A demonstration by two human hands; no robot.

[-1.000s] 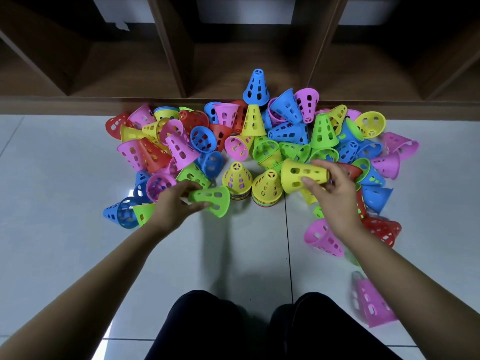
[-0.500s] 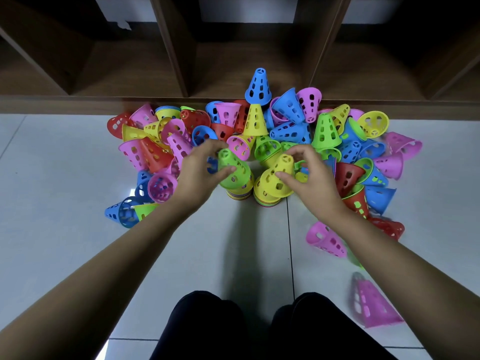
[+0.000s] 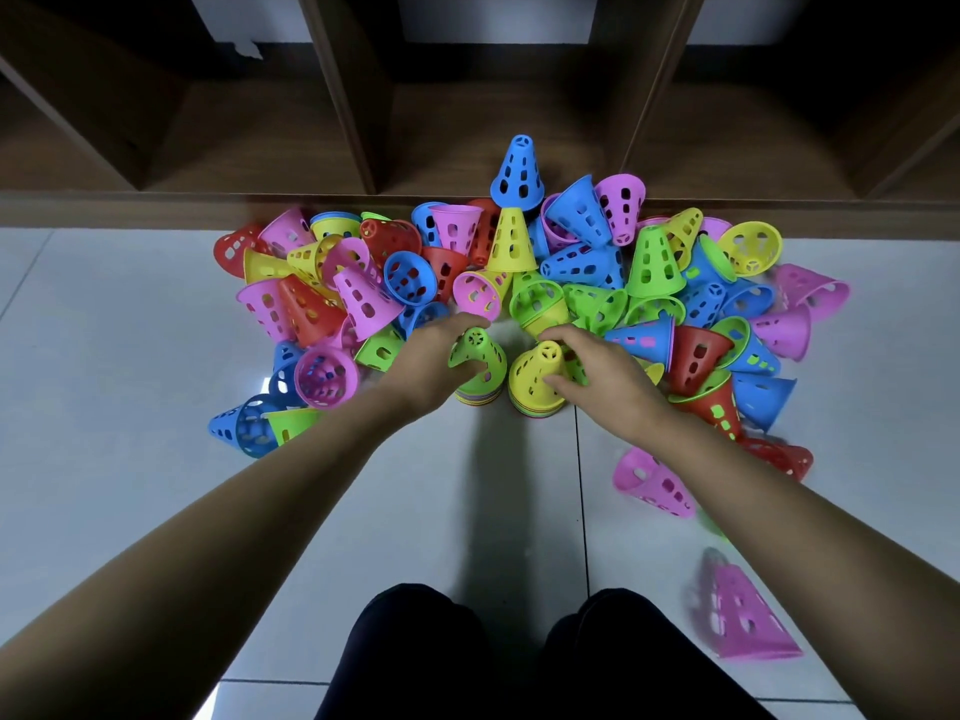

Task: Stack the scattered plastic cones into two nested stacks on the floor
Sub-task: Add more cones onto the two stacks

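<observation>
The left hand [image 3: 431, 361] is gripping a green cone [image 3: 480, 350], its fingers [image 3: 460, 324] curling round the narrow top, and is seating it on the left stack [image 3: 475, 400] on the floor [image 3: 156, 356]. The right hand [image 3: 608, 381] is pinching a yellow cone [image 3: 535, 374] near its tip between thumb and fingers, capping the right stack [image 3: 535, 410] just beside the first. Both stacks are standing at the near edge of the pile [image 3: 582, 262], between the two hands.

Each cone is probably needing a straight push down along its stack, so that the rim is settling level all round; a tilted cone is likely to be jamming on one side. With the stacks standing so close, the hands are best letting go upward, not sideways, so that neither is knocking its neighbour. Loose cones are crowding the right stack's far side, so that hand is needing the more care. A pink cone [image 3: 654, 485] is lying apart by the right forearm.
</observation>
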